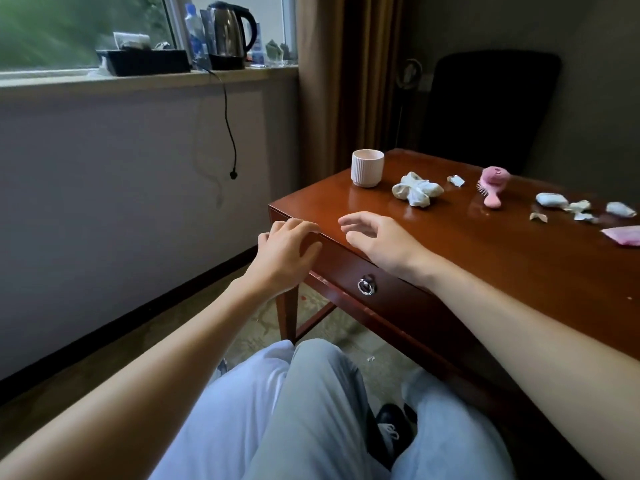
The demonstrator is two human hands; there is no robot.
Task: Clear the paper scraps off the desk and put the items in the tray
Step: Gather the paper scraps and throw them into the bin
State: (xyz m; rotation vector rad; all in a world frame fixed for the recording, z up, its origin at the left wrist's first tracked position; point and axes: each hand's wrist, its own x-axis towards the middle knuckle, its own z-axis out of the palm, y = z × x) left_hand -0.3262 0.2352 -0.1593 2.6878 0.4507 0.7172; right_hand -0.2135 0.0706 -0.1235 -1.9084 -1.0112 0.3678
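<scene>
On the reddish wooden desk (485, 258) lie a big crumpled white paper wad (415, 188), a small scrap (456, 181) and several more scraps (581, 207) toward the right. A pink hairbrush (492, 183) lies between them, and a ribbed white cup (367, 167) stands at the far left corner. A pink item (623, 235) shows at the right edge. My left hand (287, 252) rests with its fingertips on the desk's near left edge. My right hand (377, 242) hovers over the desk's near left corner, fingers relaxed, holding nothing. No tray is clearly in view on the desk.
A drawer with a ring pull (367, 286) faces my knees. A black chair (491, 109) stands behind the desk. On the windowsill are a black box-like tray (145, 61), a kettle (230, 32) with a hanging cord, and a bottle (194, 32).
</scene>
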